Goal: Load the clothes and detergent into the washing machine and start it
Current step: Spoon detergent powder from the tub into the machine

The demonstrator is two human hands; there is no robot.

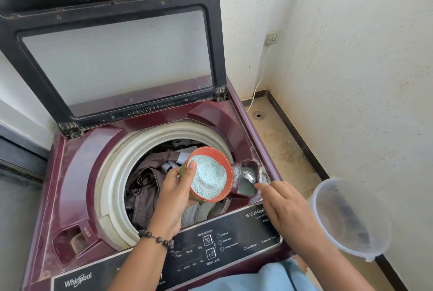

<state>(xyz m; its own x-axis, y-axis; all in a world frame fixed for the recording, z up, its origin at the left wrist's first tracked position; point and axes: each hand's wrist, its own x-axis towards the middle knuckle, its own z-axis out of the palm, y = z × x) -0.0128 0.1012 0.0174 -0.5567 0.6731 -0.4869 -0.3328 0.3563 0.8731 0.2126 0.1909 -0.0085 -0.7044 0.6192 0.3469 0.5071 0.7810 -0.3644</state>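
Spooning detergent into dispenser
My left hand (174,193) fingers wrap the powder tub (209,174); right hand (287,211) fingers pinch spoon (248,177) over dispenser tray (248,187); I'd scoop level, tip low.

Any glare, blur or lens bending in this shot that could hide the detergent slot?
Head view: daylight, even and sharp; wide-angle bending curves the lid and walls; the spoon glints bright in the detergent slot; the near clear tub looks soft.
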